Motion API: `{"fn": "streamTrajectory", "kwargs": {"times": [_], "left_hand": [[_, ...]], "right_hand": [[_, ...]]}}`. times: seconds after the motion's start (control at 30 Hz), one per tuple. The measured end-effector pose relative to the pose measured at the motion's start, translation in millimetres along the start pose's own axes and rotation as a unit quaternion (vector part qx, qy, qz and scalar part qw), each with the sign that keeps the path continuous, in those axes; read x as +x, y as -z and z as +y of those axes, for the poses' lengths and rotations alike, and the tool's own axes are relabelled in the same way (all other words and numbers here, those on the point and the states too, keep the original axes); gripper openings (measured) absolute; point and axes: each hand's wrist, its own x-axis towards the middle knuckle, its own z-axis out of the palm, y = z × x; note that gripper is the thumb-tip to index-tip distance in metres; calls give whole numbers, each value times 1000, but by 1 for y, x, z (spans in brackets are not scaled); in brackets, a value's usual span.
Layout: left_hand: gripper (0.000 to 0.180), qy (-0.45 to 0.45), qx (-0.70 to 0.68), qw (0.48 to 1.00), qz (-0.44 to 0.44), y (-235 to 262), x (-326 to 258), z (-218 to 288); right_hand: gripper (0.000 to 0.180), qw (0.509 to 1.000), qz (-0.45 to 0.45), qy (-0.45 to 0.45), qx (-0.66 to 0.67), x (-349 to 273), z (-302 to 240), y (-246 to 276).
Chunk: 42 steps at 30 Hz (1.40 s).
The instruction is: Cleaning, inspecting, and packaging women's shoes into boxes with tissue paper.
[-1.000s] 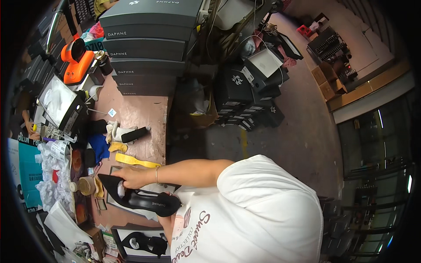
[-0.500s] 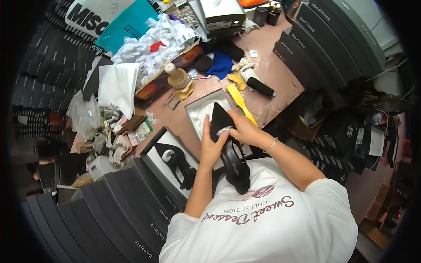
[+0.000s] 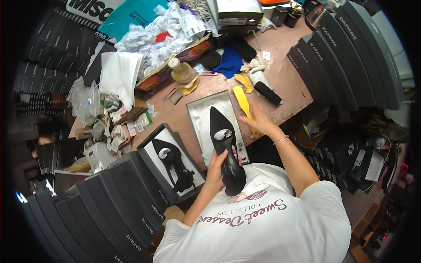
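My left hand [image 3: 214, 174] is wrapped round a black pointed heeled shoe [image 3: 229, 160], thumb on its inner edge. The toe points away from me, with white paper stuffed inside it. Beneath the shoe's front lies an open grey box [image 3: 191, 120] lined with white tissue. My right hand [image 3: 259, 122] is off the shoe, its fingers apart over the handle of a yellow brush [image 3: 241, 101]; whether they touch it I cannot tell. To the left, a matching black shoe [image 3: 170, 158] with paper in its toe lies in another dark box [image 3: 146, 158].
Dark shoeboxes [image 3: 114, 206] are stacked at the near left, and more boxes [image 3: 346, 57] at the far right. Behind the open box sit a glue bottle [image 3: 181, 72], a blue cloth [image 3: 229, 62], a black roller-like piece [image 3: 268, 93] and a heap of crumpled white paper [image 3: 149, 44].
My right hand has let go of the shoe and moved right to the yellow brush. My left hand has shifted down toward the shoe's heel end and still holds it.
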Motion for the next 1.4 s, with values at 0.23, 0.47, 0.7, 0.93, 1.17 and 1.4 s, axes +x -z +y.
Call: {"fn": "streamTrajectory", "kwargs": {"times": [0.23, 0.47, 0.7, 0.93, 1.17, 1.4], "left_hand": [[49, 80, -150, 972, -164, 52, 21, 15], [32, 68, -113, 977, -170, 50, 1, 12], [35, -23, 189, 973, -132, 35, -15, 28], [45, -270, 340, 901, -25, 21, -20, 27], [52, -330, 480, 806, 106, 7, -40, 32], [58, -350, 493, 790, 104, 16, -43, 28]], "right_hand": [[59, 996, 79, -51, 4, -6, 38, -40], [39, 901, -198, 353, -157, -70, -156, 89], [31, 901, -41, 365, -233, -38, -131, 128], [40, 889, -4, 354, -290, -21, -136, 122], [42, 893, -63, 237, -378, 13, -123, 127], [44, 992, -52, 100, -52, 33, -83, 83]]}}
